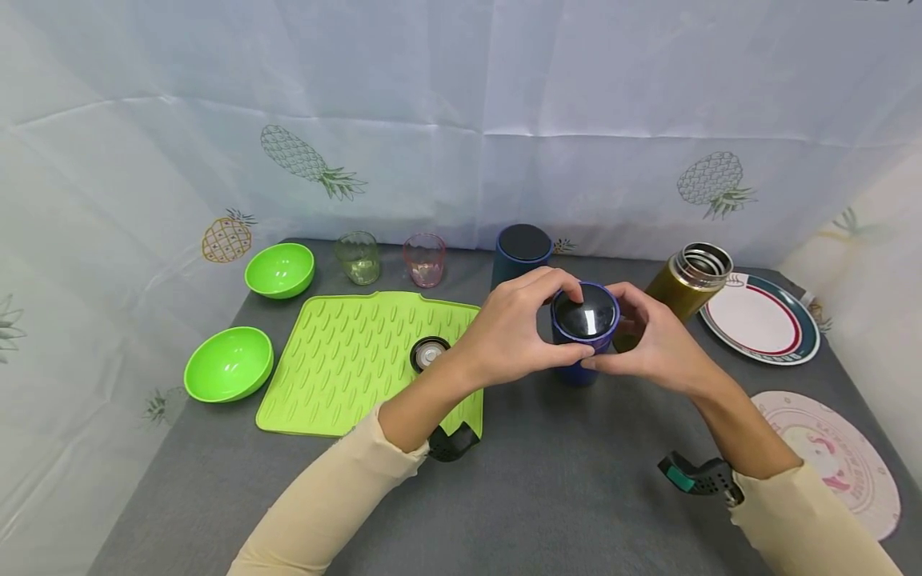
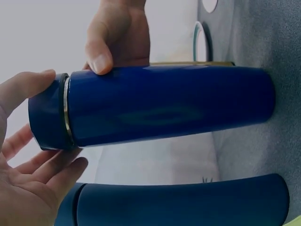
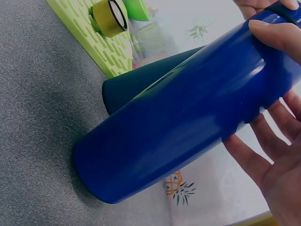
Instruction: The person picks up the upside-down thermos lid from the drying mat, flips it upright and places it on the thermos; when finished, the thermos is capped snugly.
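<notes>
A glossy blue thermos bottle (image 2: 169, 103) stands upright on the grey table, its base on the surface. My left hand (image 1: 511, 332) pinches the bottle's dark-topped lid (image 2: 47, 113) between thumb and fingers. In the left wrist view a thin metallic band shows between lid and body. Lower down, my right hand (image 1: 651, 340) grips the upper body, thumb on the near side and fingers around the far side. Just behind stands a second, darker teal-blue bottle (image 1: 523, 248) with its lid on. To the right is a gold thermos bottle (image 1: 673, 292) without a lid.
A green drying mat (image 1: 346, 360) on the left bears a gold lid (image 3: 110, 19). Two green bowls (image 1: 279, 270) and two small tinted glasses (image 1: 425, 260) stand left and behind. At right lie a rimmed plate (image 1: 756, 316) and a pink-patterned round plate or mat (image 1: 835, 456).
</notes>
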The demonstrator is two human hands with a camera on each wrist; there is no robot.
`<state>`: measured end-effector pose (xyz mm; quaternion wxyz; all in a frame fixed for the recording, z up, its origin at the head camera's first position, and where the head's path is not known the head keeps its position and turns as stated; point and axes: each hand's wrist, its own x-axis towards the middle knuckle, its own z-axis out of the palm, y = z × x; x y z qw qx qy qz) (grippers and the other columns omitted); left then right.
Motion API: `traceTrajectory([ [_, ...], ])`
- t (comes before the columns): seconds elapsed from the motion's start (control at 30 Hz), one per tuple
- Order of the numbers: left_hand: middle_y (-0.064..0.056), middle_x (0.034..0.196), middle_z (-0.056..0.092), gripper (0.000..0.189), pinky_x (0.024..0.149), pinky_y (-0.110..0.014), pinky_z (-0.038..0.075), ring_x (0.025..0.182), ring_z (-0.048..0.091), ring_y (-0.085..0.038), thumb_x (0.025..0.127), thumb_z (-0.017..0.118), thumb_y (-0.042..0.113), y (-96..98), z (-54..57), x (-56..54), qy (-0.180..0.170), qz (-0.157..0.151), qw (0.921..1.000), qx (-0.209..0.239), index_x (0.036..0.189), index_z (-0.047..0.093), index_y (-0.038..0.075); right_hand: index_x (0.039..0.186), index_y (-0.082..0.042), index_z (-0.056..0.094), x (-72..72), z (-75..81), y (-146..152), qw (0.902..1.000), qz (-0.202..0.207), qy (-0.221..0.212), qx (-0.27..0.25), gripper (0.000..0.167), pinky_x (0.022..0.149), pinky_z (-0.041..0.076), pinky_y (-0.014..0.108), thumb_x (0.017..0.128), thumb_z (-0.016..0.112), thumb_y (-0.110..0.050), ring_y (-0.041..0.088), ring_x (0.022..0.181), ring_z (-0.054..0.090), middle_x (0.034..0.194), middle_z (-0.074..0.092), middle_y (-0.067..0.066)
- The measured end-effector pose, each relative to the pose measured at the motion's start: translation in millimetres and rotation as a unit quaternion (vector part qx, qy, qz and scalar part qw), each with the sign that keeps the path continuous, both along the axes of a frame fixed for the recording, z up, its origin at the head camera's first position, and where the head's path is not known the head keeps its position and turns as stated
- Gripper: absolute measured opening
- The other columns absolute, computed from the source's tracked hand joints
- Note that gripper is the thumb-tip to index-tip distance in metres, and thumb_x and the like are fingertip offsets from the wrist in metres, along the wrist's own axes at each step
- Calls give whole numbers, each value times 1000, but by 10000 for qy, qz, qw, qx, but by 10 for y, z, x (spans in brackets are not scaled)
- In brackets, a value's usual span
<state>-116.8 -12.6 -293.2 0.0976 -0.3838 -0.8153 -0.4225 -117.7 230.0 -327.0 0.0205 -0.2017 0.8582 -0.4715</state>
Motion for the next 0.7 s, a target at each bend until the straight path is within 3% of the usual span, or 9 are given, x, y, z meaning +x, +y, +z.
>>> traceTrajectory([
  [0.2, -1, 113, 67, 46, 98, -15, 49, 107, 63, -10, 78, 88, 23, -20, 3, -30, -137, -151, 9998, -2, 113, 62, 10, 127, -9, 56, -9, -3, 1, 10000, 21, 8, 19, 66, 87, 56, 15, 71, 89, -3, 8, 99, 68, 114, 62, 1],
  [0.37, 1, 116, 69, 47, 97, -20, 49, 110, 60, -12, 79, 88, 25, -40, 44, -39, -286, -144, 9991, -263, 116, 62, 13, 127, -7, 55, -9, -6, 14, 9999, 86, 72, 73, 66, 88, 55, 13, 71, 89, -3, 6, 101, 68, 114, 62, 1],
  [0.5, 1, 121, 68, 46, 100, -27, 48, 114, 58, -13, 81, 86, 25, -44, 93, -29, -190, -156, 9981, -564, 117, 62, 13, 127, -7, 56, -11, -10, 12, 9999, 79, 61, 76, 66, 88, 55, 14, 70, 89, -4, 6, 101, 68, 114, 62, 1],
  [0.7, 1, 125, 59, 45, 100, -26, 49, 118, 55, -12, 81, 86, 33, -50, 188, 10, -30, -10, 9951, -983, 114, 63, 14, 126, -10, 56, -16, -19, 0, 9999, 94, 36, -10, 65, 89, 55, 14, 71, 89, -3, 8, 101, 68, 114, 62, 1],
])
